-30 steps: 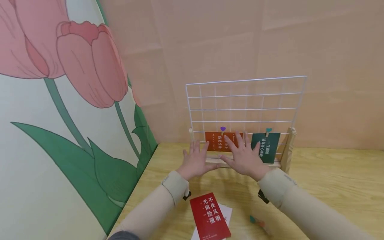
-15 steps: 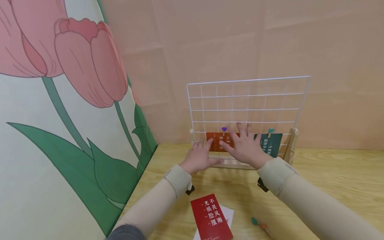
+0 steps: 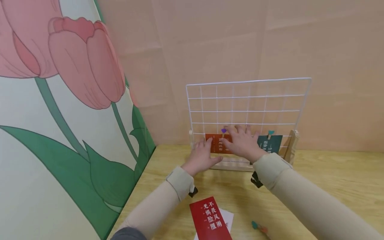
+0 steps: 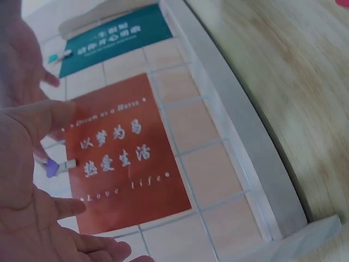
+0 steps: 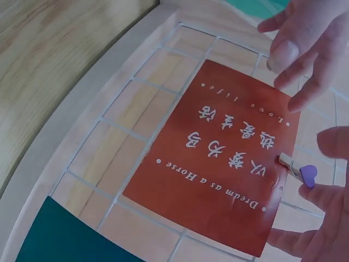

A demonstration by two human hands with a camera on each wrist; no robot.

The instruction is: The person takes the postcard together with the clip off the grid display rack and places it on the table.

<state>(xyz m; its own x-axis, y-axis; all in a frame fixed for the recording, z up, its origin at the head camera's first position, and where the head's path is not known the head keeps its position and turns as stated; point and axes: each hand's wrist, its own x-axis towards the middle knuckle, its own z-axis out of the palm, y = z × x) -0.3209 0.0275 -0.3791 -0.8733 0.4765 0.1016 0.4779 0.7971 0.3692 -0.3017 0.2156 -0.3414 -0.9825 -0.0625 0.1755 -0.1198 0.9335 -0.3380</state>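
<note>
An orange-red card with white writing (image 3: 216, 144) hangs sideways on a white wire grid (image 3: 240, 111), held by a small wooden clip with a purple heart (image 5: 308, 174). My right hand (image 3: 244, 144) is at this card's upper right. In the right wrist view its thumb and a finger stand apart on either side of the heart, the finger close to it; I cannot tell whether it touches. At the card's left side is my left hand (image 3: 200, 157), fingers spread and holding nothing. Further right hangs a dark green card (image 3: 271, 144) under a teal heart clip (image 3: 271, 132), partly behind my right hand.
The grid stands in a wooden base (image 3: 237, 165) on a wood-grain table (image 3: 336, 186). Nearer me lies a red card (image 3: 210, 216) over a white one (image 3: 228, 218). Beside them are loose heart clips (image 3: 258, 226). A tulip-printed panel (image 3: 81, 140) borders the left.
My right hand has moved left and its fingers have drawn in toward the purple heart clip. My left hand has shifted slightly right, toward the orange-red card.
</note>
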